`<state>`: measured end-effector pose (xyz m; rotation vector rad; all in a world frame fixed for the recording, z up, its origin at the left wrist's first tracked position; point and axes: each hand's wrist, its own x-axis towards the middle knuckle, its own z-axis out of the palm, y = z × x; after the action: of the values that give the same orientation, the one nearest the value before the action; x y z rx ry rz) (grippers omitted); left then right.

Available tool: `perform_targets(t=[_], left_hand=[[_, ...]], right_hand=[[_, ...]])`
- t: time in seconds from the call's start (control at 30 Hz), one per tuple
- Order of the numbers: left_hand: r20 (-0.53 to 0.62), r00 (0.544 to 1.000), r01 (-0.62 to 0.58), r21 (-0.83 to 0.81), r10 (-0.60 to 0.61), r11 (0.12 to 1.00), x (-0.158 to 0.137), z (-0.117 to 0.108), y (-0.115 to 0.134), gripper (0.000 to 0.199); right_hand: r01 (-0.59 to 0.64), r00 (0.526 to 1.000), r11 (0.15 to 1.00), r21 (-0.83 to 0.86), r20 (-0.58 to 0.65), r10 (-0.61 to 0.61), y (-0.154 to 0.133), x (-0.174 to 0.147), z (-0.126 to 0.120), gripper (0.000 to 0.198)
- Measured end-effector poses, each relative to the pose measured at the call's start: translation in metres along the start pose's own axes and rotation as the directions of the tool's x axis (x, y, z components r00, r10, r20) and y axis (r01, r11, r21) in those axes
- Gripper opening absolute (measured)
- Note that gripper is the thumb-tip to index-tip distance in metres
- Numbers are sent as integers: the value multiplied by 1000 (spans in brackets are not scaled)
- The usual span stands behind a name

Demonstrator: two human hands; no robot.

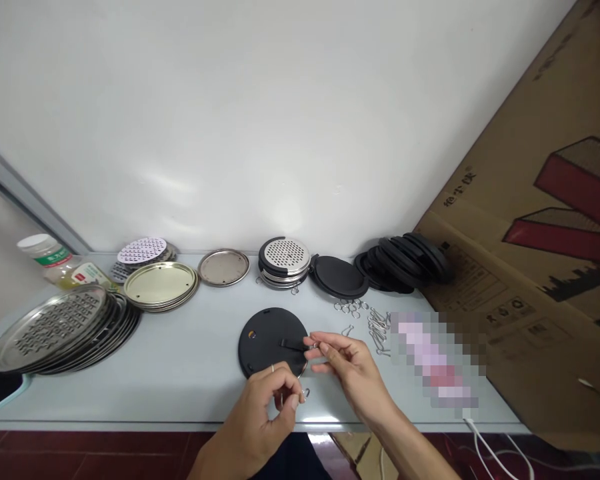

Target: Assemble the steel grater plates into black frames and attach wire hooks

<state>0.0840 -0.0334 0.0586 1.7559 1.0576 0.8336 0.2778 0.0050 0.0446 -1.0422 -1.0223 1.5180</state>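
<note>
A round black plate (267, 330) with small holes lies flat on the table before me, a narrow dark strip across its right side. My left hand (265, 410), a ring on one finger, is closed in a pinch at the plate's near edge. A small bent metal wire (307, 393) sticks out at its fingertips. My right hand (347, 367) hovers by the plate's right edge, thumb and fingers pinched together. What lies between them is too small to make out. Several metal rings (351, 307) and wire pins (377, 328) are scattered beyond my right hand.
Stacked grater discs (55, 327) and gold-coloured lids (160, 283) stand left. A silver lid (224, 267), a black-rimmed grater stack (286, 257) and black discs (405, 260) line the wall. A cardboard box (530, 320) borders the right; a jar (45, 257) stands far left.
</note>
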Motion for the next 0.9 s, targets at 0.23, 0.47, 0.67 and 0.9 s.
perform_targets(t=[0.23, 0.47, 0.67, 0.9], left_hand=[[-5, 999, 35, -3, -35, 999, 9, -2, -4, 16], [15, 998, 53, -18, -53, 998, 16, -2, -6, 18], [13, 1000, 25, 103, -26, 994, 15, 2, -3, 12], [-95, 981, -109, 456, 170, 883, 16, 8, -4, 19]], right_hand=[[-54, 994, 999, 11, -92, 54, -1, 17, -13, 44], [-28, 996, 1000, 9, -80, 29, -3, 18, -17, 44], [-39, 999, 998, -38, -19, 39, -16, 9, -10, 32], [100, 991, 918, -383, 116, -60, -33, -16, 2, 27]])
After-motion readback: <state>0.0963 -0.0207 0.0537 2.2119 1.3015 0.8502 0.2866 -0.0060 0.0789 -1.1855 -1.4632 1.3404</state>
